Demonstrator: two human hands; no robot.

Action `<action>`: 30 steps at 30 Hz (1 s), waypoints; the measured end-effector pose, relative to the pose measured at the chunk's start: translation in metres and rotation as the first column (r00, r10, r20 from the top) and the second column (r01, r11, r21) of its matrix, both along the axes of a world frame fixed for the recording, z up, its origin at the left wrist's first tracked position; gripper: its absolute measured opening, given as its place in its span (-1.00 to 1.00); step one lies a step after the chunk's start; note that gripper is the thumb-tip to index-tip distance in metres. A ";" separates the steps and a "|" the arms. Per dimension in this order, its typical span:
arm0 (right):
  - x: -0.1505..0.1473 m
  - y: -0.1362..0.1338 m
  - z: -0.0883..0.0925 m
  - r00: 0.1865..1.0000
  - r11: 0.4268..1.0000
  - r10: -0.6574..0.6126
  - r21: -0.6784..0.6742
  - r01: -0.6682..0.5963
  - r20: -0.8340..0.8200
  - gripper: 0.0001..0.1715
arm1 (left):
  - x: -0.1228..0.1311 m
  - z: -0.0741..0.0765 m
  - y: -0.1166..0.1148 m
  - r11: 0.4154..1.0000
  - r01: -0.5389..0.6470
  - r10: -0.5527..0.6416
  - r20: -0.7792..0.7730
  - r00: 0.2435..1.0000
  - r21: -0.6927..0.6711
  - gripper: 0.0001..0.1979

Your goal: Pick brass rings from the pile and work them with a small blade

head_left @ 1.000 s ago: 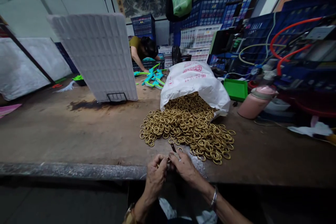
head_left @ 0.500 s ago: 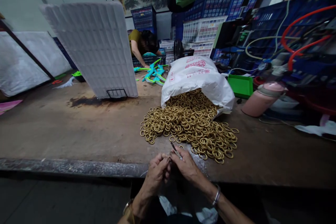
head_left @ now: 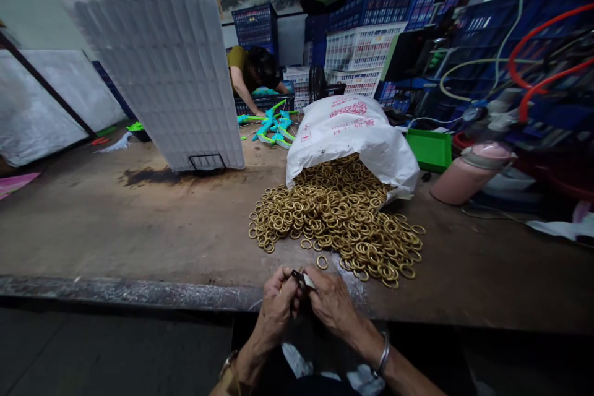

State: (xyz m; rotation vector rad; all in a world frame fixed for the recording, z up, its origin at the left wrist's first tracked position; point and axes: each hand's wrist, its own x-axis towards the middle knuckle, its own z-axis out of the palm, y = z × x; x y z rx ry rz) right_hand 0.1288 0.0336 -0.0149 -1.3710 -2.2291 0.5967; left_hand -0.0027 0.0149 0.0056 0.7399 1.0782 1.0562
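Just over the table's front edge, my two hands meet. My right hand (head_left: 330, 297) is closed round a small knife (head_left: 307, 281) with a dark tip and a pale section; the tip points at the left fingertips. My left hand (head_left: 279, 297) is closed in a pinch, and whatever sits between its fingers is too small and covered to make out. Beyond the hands lies a heap of gold-coloured rings (head_left: 334, 223), spilling from the mouth of a white woven sack (head_left: 343, 124). One loose ring (head_left: 322, 262) lies nearest my right hand.
A tall white ribbed panel (head_left: 162, 80) stands on the wooden table (head_left: 139, 229). Across the table a person (head_left: 241, 77) bends near blue-green plastic parts (head_left: 273, 125). At right are a green tray (head_left: 429, 150), a pink bottle (head_left: 471, 173) and red hoses (head_left: 520, 68). Stacked crates (head_left: 355, 46) fill the back.
The knife tip has swung left and down, from pointing up towards the rings to lying against the left fingertips. My right hand has turned inward; the left has hardly moved.
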 end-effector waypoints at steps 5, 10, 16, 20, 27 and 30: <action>0.000 -0.001 -0.003 0.998 1.000 0.024 0.004 -0.024 0.066 -0.68 | 0.000 0.002 0.000 0.998 -0.033 0.037 -0.079 0.996 0.045 -0.61; 0.002 0.004 -0.002 0.978 1.000 -0.013 -0.019 0.017 0.207 -0.69 | -0.003 0.007 -0.008 0.995 -0.039 0.048 -0.106 0.993 0.089 -0.61; 0.020 0.015 -0.006 0.924 0.974 -0.223 0.045 0.220 0.311 -0.80 | -0.004 0.018 -0.015 0.998 0.047 -0.051 0.140 0.989 0.030 -0.70; 0.023 0.020 -0.001 0.896 0.948 -0.317 0.074 0.310 0.311 -0.87 | -0.003 0.012 -0.009 0.997 0.003 0.022 0.334 0.942 -0.074 -0.70; 0.021 0.025 0.006 0.861 0.948 -0.306 0.052 0.313 0.406 -0.81 | -0.008 -0.009 -0.005 0.983 -0.021 0.089 0.370 0.925 -0.185 -0.78; 0.023 0.026 0.004 0.872 0.947 -0.308 0.031 0.321 0.381 -0.79 | -0.009 -0.011 -0.002 0.970 -0.008 0.118 0.440 0.890 -0.245 -0.76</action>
